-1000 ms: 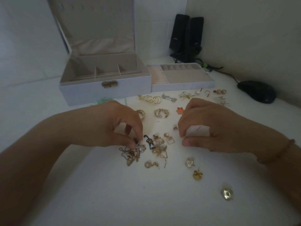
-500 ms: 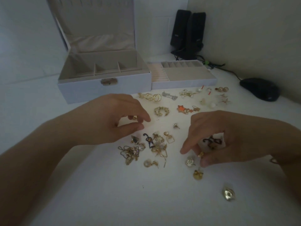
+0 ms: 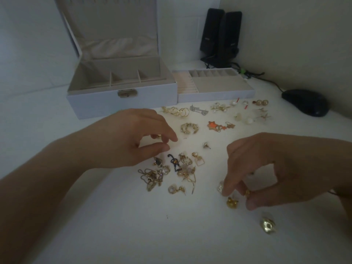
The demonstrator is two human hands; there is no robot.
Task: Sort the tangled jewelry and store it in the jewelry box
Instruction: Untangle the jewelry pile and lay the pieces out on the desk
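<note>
Head view: right hand (image 3: 274, 168) pinches a small gold earring (image 3: 247, 193); left hand (image 3: 133, 138) hovers loosely curled over tangled gold jewelry (image 3: 154, 176).

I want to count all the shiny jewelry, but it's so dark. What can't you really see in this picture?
Head view:
- Right hand: its fingers cover part of a small gold piece, so whether the grip has closed is unclear.
- Left hand: hides most of a gold piece behind its fingers.
- Tangled pile: too dim and knotted to count pieces.
- Jewelry box: front wall hides the compartment floors.
- Its lid: cut off by the top edge.
</note>
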